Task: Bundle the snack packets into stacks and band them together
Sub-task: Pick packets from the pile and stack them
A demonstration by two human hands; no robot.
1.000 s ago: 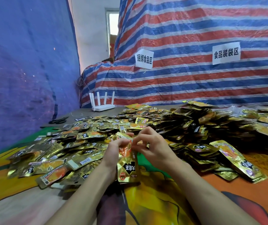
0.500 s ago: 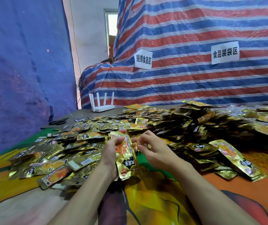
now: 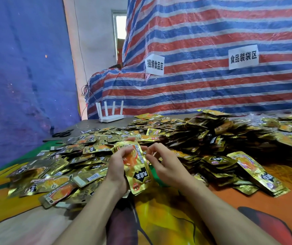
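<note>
A wide heap of gold snack packets [image 3: 185, 137] covers the table in front of me. My left hand [image 3: 117, 167] grips a small stack of gold packets [image 3: 138, 172] held upright, its printed face toward me and the logo upside down. My right hand [image 3: 162, 163] is just to the right of that stack, fingers curled and spread near its top edge; I cannot tell whether they pinch a band. A neat stack of packets [image 3: 258, 175] lies on the cloth at the right.
A white router [image 3: 110, 113] with four antennas stands at the back left. Black scissors [image 3: 62, 133] lie near the blue tarp wall [image 3: 23, 76]. A striped tarp [image 3: 212, 50] with two paper signs rises behind the heap. The colourful tablecloth [image 3: 168, 218] shows nearest me.
The held stack has risen and tilted slightly with my left hand. My right hand has come off the stack's top and its fingers have spread apart beside it.
</note>
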